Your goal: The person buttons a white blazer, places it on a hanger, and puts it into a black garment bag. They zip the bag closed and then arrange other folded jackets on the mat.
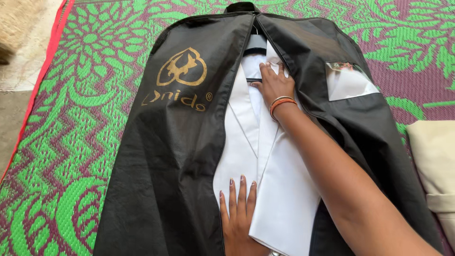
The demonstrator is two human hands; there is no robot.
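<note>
Two hands are resting on a white jacket [265, 189] that is lying inside a black garment bag [180, 156], itself spread flat on a green and maroon patterned mat [71, 142]. The jacket is showing through the bag's open front, its lapels running down the middle of the bag. The left hand [239, 213] is lying flat, fingers straight and together, on the jacket's lower part, just beside the bag's left flap edge; it is gripping nothing. The right hand [273, 84] is pressing on the jacket's upper part near the collar, fingers spread loosely and pointing toward the top of the bag; whether its fingertips are pinching any cloth cannot be told. An orange and white bangle [280, 104] is sitting on that wrist. A dark hanger [256, 45] is showing above the right hand, inside the bag's neck. The bag's left flap is carrying a gold emblem [181, 67] with gold lettering below it. The bag's right flap is bearing a clear pocket [348, 81] with a white card in it. To the right of the bag, a cream folded cloth [433, 166] is lying on the mat. Beyond the mat's red border, to the left of the bag, bare floor [19, 95] is showing.
</note>
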